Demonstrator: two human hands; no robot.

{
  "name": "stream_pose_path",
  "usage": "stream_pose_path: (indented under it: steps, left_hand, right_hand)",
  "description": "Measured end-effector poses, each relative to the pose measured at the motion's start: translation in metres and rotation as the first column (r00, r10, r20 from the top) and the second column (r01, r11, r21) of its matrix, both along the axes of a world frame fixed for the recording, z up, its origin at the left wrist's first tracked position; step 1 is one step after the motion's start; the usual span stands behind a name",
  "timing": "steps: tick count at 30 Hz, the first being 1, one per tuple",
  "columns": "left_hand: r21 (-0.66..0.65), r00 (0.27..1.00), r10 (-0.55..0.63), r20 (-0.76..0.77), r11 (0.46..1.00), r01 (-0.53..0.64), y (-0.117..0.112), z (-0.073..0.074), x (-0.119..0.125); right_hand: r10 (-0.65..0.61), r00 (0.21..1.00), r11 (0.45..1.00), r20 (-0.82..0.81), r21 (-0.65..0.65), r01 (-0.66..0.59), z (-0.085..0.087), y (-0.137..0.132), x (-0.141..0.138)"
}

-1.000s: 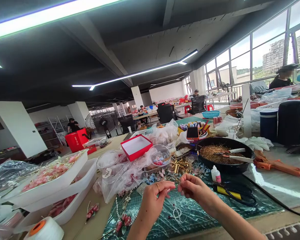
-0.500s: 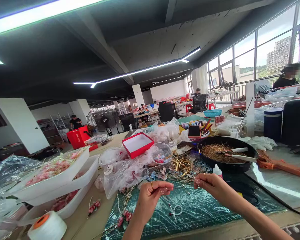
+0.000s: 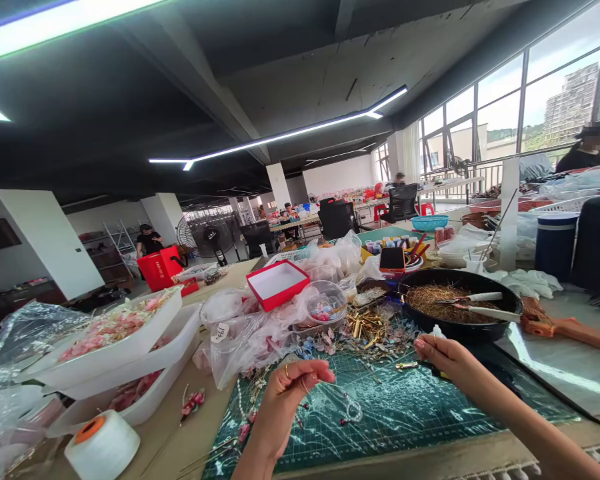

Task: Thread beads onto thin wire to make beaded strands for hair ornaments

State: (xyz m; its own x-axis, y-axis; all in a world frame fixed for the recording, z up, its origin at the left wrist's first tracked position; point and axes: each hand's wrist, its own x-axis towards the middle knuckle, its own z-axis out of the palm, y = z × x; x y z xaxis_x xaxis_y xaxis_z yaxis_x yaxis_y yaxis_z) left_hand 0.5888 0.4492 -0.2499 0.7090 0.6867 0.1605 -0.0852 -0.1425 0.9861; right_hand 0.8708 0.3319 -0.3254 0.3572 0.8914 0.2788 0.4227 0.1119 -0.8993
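While hands (image 3: 285, 407) (image 3: 455, 363) hover, beaded loop (image 3: 353, 412) lies between.

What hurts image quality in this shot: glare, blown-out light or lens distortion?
In the head view, the ceiling light strip and the windows are overexposed, glare washes across the grey work surface, a paler sheen marks the green cutting mat, and wide-angle distortion bends the room at the edges.
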Motion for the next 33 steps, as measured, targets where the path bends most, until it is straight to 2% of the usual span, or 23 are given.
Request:
stream_pose_path:
  steps: [5,10,16,21,25,29,31,33]
  left_hand:
    - [-0.069,0.998,-0.010,0.058,0.998,0.014,0.002,-0.002,-0.006]
    - [-0.094,0.999,0.003,0.041,0.996,0.001,0.000,-0.003,-0.011]
    - [-0.097,0.998,0.049,0.041,0.994,-0.045,-0.002,-0.008,-0.012]
    - [-0.095,0.999,0.033,0.008,0.995,-0.033,-0.005,-0.007,-0.015]
    - [-0.059,0.999,-0.008,-0.048,0.998,0.006,-0.011,0.003,-0.009]
    - [-0.036,0.991,-0.055,-0.120,0.998,0.051,-0.025,0.014,0.011]
    - [-0.080,0.972,-0.168,-0.164,0.984,0.157,-0.033,0.019,0.023]
    - [-0.148,0.933,-0.310,-0.180,0.947,0.286,-0.041,0.023,0.033]
  right_hand:
    - [-0.028,0.999,1.000,-0.033,-0.008,0.027,-0.011,0.000,0.011]
    - [-0.039,0.996,0.997,-0.075,-0.071,0.033,-0.017,-0.001,0.018]
    - [-0.082,0.996,0.996,-0.038,-0.035,0.081,-0.015,-0.006,0.011]
    - [-0.093,0.994,0.996,-0.056,-0.014,0.093,-0.009,-0.008,0.006]
    - [-0.013,0.996,0.999,-0.083,0.035,0.016,0.013,-0.014,-0.008]
    - [0.086,0.993,0.991,-0.079,0.107,-0.077,0.054,-0.015,-0.036]
    - [0.125,0.992,0.985,-0.010,0.123,-0.123,0.075,-0.009,-0.051]
    - [0.123,0.988,0.980,0.090,0.145,-0.135,0.091,0.000,-0.061]
